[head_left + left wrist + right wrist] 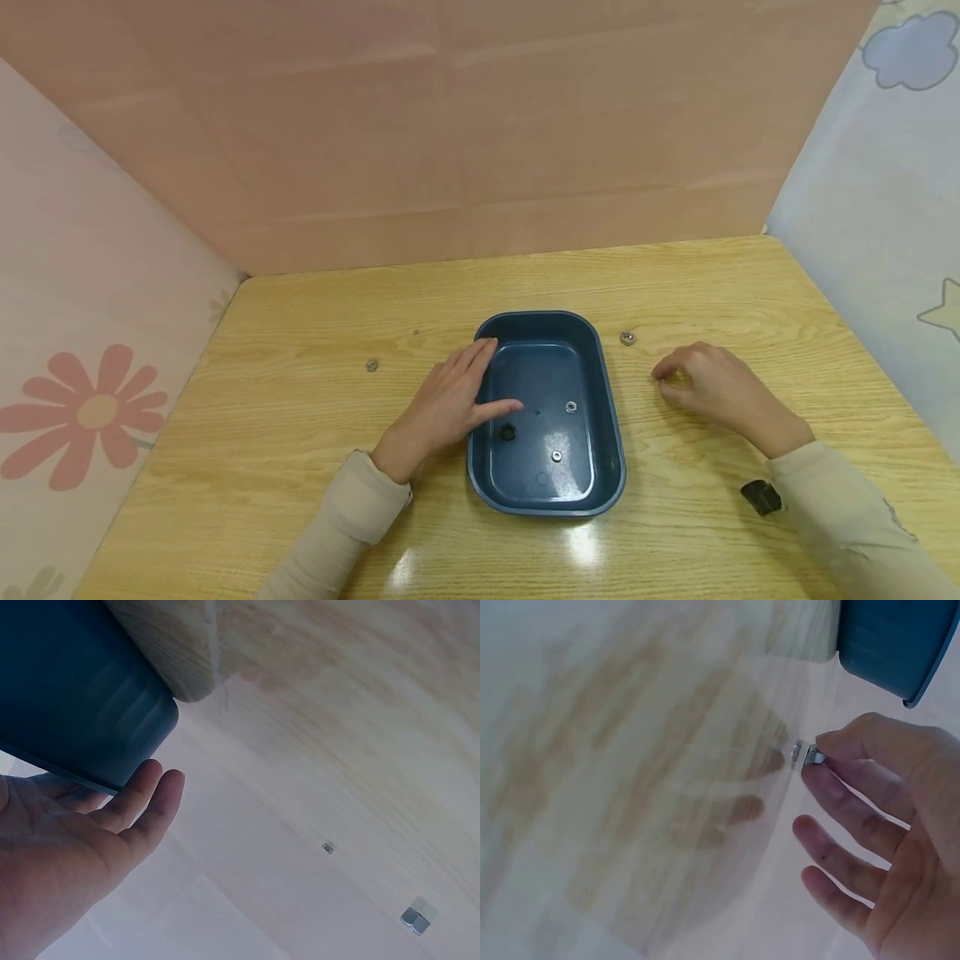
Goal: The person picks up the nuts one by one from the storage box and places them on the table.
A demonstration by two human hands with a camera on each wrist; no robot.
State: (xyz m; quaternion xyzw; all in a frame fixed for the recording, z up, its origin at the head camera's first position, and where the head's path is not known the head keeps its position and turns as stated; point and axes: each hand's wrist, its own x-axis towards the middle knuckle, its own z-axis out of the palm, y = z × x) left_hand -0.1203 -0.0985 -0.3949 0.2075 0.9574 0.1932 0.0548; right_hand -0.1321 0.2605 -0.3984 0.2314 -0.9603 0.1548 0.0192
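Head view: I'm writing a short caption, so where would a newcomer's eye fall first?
The blue tray near the middle of the wooden table stands out first, with a black nut and two silver nuts inside. The left grip lies over its left rim; right of the tray, the right grip pinches a small metal piece. A pink flower on the left wall also catches the eye.

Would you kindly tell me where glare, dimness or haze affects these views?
Head: glare spots inside the blue tray and on the table; left wrist: dim, the tray's wall dark; right wrist: pale and hazy, though the pinched nut is discernible.
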